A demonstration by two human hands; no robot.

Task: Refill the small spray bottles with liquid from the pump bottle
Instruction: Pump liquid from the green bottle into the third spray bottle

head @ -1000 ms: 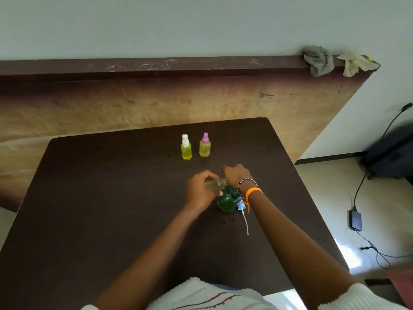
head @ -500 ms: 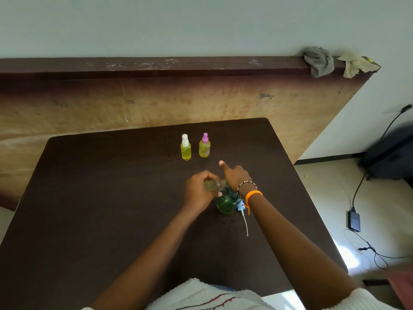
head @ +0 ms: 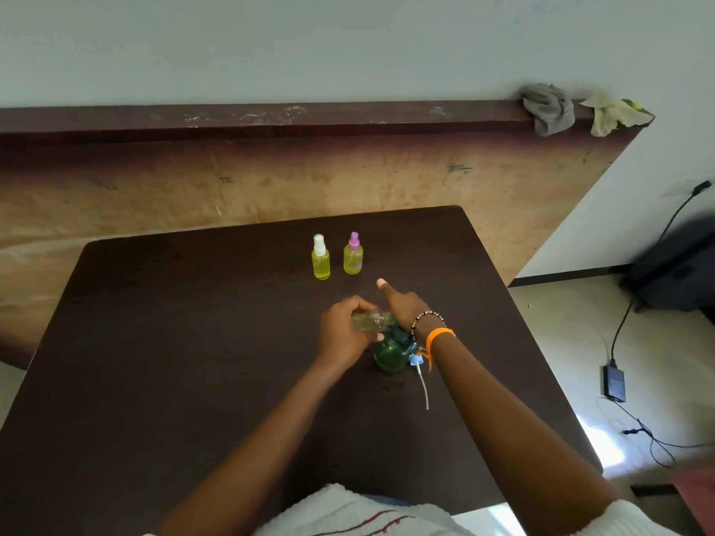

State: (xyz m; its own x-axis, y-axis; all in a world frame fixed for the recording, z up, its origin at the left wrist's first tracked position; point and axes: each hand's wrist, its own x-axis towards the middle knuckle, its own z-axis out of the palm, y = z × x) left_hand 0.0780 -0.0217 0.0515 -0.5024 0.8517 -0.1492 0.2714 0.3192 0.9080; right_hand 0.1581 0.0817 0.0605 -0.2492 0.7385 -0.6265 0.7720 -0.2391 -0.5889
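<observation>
Refilling under way at frame centre: left hand (head: 346, 334) grips a small clear bottle (head: 371, 321) tilted at the green pump bottle (head: 390, 352); right hand (head: 406, 307) presses its top, one finger extended. Done apparently: two yellow-filled, capped spray bottles (head: 320, 261) above centre. Left: filling, then refitting blue sprayer (head: 419, 365) lying beside.

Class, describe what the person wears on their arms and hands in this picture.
Both forearms are bare. The right wrist carries a black-and-white beaded bracelet and an orange band with a loose tail. White knitted sleeve cuffs show near the elbows. No gloves or rings are visible.
</observation>
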